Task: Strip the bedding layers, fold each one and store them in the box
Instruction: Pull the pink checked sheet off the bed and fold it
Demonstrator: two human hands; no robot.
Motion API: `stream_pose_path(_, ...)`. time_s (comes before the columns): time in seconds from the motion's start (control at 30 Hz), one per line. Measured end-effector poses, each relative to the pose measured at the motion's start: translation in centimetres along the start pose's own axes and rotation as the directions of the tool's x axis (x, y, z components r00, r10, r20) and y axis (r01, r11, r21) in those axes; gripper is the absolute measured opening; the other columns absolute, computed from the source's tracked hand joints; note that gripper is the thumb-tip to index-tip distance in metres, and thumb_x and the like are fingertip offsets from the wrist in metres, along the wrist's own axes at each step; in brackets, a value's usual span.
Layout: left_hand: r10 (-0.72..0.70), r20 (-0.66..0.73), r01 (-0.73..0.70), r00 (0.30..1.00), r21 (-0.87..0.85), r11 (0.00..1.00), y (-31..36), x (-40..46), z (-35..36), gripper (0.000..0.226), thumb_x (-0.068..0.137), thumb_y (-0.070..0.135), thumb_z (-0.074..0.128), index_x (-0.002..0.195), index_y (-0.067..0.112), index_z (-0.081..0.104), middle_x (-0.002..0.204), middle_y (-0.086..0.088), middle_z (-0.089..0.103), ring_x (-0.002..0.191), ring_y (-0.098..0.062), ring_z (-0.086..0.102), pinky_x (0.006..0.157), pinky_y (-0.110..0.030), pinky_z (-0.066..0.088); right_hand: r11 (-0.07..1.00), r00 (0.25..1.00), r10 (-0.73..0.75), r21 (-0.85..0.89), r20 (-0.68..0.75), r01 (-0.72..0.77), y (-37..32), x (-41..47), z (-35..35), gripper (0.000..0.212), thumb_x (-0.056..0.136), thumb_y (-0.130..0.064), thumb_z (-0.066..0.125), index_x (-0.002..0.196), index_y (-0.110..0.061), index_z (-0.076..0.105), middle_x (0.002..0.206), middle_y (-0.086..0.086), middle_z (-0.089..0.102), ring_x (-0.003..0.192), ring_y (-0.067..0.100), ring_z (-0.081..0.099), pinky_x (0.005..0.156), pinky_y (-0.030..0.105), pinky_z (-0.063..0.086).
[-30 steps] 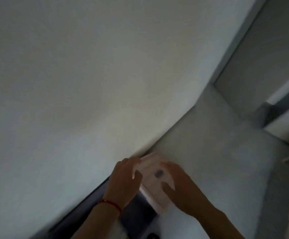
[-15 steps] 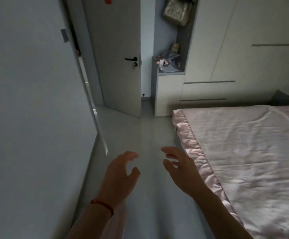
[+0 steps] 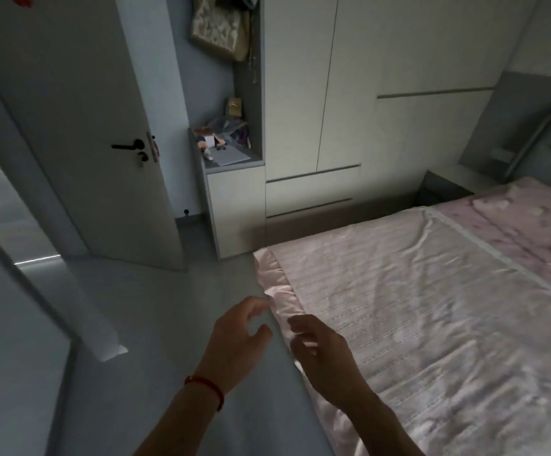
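Dim bedroom, door ajar at far left: a pink coverlet (image 3: 432, 307) lies spread flat over the bed, filling the right side. Both hands hover at its near-left ruffled edge (image 3: 284, 307), left hand (image 3: 238, 343) and right hand (image 3: 320, 353) loosely curled, each grip empty. Soft, light, probably slippery, it seems best gathered by that satin border.

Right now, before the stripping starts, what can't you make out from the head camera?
- Storage box: none shows anywhere in the head view.
- Layers under the pink cover: hidden by the cover itself.
- Near and right sides of the bed: cut off by the frame edges.
- Pillow: partly cut off at the right edge.
- Small items on the shelf: too small and dim to identify.
- Left hand and right hand: contact with the frilled edge unclear.
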State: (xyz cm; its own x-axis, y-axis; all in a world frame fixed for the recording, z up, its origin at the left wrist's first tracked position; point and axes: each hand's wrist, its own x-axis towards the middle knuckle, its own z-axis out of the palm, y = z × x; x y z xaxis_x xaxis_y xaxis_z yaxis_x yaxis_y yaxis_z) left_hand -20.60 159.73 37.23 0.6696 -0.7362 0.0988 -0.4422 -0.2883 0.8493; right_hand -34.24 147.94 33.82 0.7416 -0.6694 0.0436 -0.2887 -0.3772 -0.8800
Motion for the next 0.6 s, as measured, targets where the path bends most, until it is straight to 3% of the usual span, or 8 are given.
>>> stream_pose_path(0.1, 0.048, 0.047, -0.046, 0.998, -0.057, 0.997, -2.7, 9.0, -1.4, 0.037, 0.086, 0.002, 0.065, 0.104, 0.034, 0.064, 0.105, 0.027, 0.064, 0.1, 0.021, 0.054, 0.081, -0.001, 0.04, 0.998, 0.999, 0.023, -0.06, -0.044, -0.026, 0.1, 8.2, 1.1, 0.027, 0.096, -0.018, 0.062, 0.121, -0.026, 0.065, 0.114, -0.02, 0.068, 0.099, -0.002, 0.066, 0.087, 0.024, 0.057)
stream_pose_path(0.27, 0.071, 0.241, -0.051, 0.968, -0.089, 0.995, -6.6, 24.1, -4.3, 0.032, 0.088, 0.008, 0.064, 0.111, 0.03, 0.066, 0.109, 0.018, 0.067, 0.101, 0.015, 0.058, 0.077, 0.001, 0.04, 0.986, 0.975, 0.122, -0.086, -0.187, -0.14, -0.9, 21.2, 3.1, 0.029, 0.098, -0.01, 0.06, 0.122, -0.026, 0.066, 0.11, -0.023, 0.066, 0.103, -0.019, 0.057, 0.076, 0.002, 0.047)
stream_pose_path(0.4, 0.076, 0.312, -0.048, 0.947, -0.096, 0.994, -8.8, 35.4, -5.6, 0.031, 0.087, 0.012, 0.064, 0.112, 0.03, 0.066, 0.112, 0.014, 0.068, 0.103, 0.011, 0.059, 0.078, 0.0, 0.043, 0.98, 0.938, 0.172, -0.043, -0.302, -0.194, -0.3, 30.4, 5.1, 0.028, 0.097, -0.01, 0.061, 0.119, -0.027, 0.067, 0.11, -0.018, 0.071, 0.101, -0.017, 0.06, 0.076, 0.003, 0.048)
stream_pose_path(0.6, 0.09, 0.431, -0.101, 0.898, 0.001, 0.995, -12.5, 54.1, -5.9, 0.03, 0.091, 0.016, 0.062, 0.118, 0.031, 0.062, 0.115, 0.013, 0.064, 0.108, 0.001, 0.059, 0.079, 0.0, 0.039, 0.967, 0.911, 0.246, 0.026, -0.331, -0.252, 2.4, 47.5, 8.6, 0.03, 0.097, -0.009, 0.064, 0.117, -0.03, 0.068, 0.108, -0.018, 0.072, 0.099, -0.013, 0.063, 0.075, 0.006, 0.05)
